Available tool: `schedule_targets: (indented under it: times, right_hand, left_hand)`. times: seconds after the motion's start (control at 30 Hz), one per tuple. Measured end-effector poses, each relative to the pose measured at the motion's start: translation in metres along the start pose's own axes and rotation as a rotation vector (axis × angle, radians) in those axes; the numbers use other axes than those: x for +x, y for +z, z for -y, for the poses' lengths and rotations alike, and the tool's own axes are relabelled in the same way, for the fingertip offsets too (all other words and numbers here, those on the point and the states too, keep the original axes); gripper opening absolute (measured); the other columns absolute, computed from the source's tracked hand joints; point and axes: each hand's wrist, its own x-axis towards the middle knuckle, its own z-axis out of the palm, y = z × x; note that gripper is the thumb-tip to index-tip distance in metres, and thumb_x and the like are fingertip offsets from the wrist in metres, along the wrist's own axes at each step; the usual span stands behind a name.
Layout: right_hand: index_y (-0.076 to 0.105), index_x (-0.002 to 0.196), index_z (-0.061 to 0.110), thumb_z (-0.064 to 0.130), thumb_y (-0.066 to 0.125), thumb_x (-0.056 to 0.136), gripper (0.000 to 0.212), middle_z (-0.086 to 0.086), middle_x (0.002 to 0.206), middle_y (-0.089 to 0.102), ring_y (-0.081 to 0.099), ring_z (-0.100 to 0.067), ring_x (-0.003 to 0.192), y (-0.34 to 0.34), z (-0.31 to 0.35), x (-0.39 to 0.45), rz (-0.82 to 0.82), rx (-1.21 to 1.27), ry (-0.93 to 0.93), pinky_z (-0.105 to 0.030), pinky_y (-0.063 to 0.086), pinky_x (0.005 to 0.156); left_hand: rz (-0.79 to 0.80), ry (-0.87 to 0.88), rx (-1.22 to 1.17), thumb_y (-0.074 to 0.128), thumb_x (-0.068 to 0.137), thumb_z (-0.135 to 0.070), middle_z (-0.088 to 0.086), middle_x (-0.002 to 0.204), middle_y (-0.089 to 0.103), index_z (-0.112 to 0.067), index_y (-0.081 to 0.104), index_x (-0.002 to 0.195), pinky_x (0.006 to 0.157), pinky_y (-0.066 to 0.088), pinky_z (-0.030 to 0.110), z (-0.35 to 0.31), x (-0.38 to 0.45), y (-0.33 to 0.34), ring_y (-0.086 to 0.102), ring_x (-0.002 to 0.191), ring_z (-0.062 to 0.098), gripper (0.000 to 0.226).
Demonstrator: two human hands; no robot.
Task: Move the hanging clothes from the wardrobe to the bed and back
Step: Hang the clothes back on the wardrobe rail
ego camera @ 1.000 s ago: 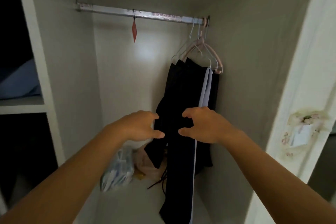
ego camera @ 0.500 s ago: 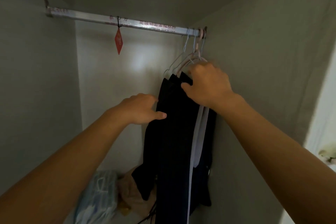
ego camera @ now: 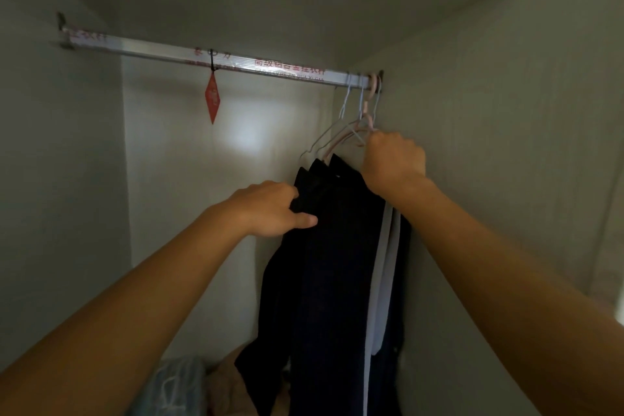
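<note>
Two hands (ego camera: pixel 270 209) grip dark clothes (ego camera: pixel 334 246), wire hangers (ego camera: pixel 341 135).

The long dark hanging clothes (ego camera: pixel 334 263) run off the bottom edge. The right hand (ego camera: pixel 393 160) hides the hanger tops it grips. The red print on the shiny metal rail (ego camera: pixel 202 59) is too blurry to read. The crinkly blue plastic bag (ego camera: pixel 175 388) is cut off too.

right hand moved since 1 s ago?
Yes. The right hand has climbed the dark clothes, from mid-garment up to the hangers just under the rail.
</note>
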Motion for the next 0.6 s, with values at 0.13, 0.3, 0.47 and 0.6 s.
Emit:
schedule_targets:
  times: [0.13, 0.3, 0.47, 0.6]
  right_hand:
    - [0.061, 0.105, -0.002, 0.000, 0.056, 0.088, 0.017, -0.018, 0.101, 0.064, 0.062, -0.034, 0.085, -0.001, 0.004, 0.004, -0.056, 0.156, 0.044, -0.033, 0.037, 0.061]
    - [0.062, 0.105, -0.005, -0.001, 0.054, 0.091, 0.017, -0.020, 0.098, 0.065, 0.054, -0.029, 0.073, -0.005, 0.006, 0.007, -0.144, 0.245, 0.075, -0.033, 0.038, 0.061]
    - [0.062, 0.095, -0.003, 0.000, 0.053, 0.092, 0.010, -0.020, 0.098, 0.064, 0.062, -0.036, 0.087, -0.016, 0.002, 0.010, -0.160, 0.285, 0.097, -0.033, 0.038, 0.064]
    - [0.038, 0.064, 0.010, 0.004, 0.057, 0.092, 0.034, -0.008, 0.077, 0.047, 0.051, -0.028, 0.073, -0.027, -0.004, 0.011, -0.185, 0.296, 0.121, -0.033, 0.037, 0.062]
  left_hand:
    - [0.001, 0.009, -0.027, 0.054, 0.088, -0.066, 0.001, 0.123, 0.058, -0.016, 0.052, 0.136, 0.088, 0.044, 0.034, 0.008, -0.001, 0.002, 0.056, 0.110, 0.019, 0.070]
    - [-0.027, -0.008, -0.035, 0.048, 0.088, -0.071, 0.005, 0.129, 0.059, -0.016, 0.053, 0.134, 0.082, 0.040, 0.032, 0.016, -0.005, 0.000, 0.057, 0.113, 0.023, 0.071]
    - [-0.100, -0.044, 0.007, 0.042, 0.088, -0.074, 0.006, 0.139, 0.053, -0.015, 0.045, 0.141, 0.089, 0.043, 0.034, 0.020, -0.011, -0.003, 0.054, 0.120, 0.025, 0.080]
    - [-0.137, -0.045, 0.011, 0.041, 0.089, -0.074, 0.007, 0.135, 0.056, -0.014, 0.046, 0.138, 0.089, 0.046, 0.036, 0.016, -0.013, -0.005, 0.057, 0.115, 0.025, 0.078]
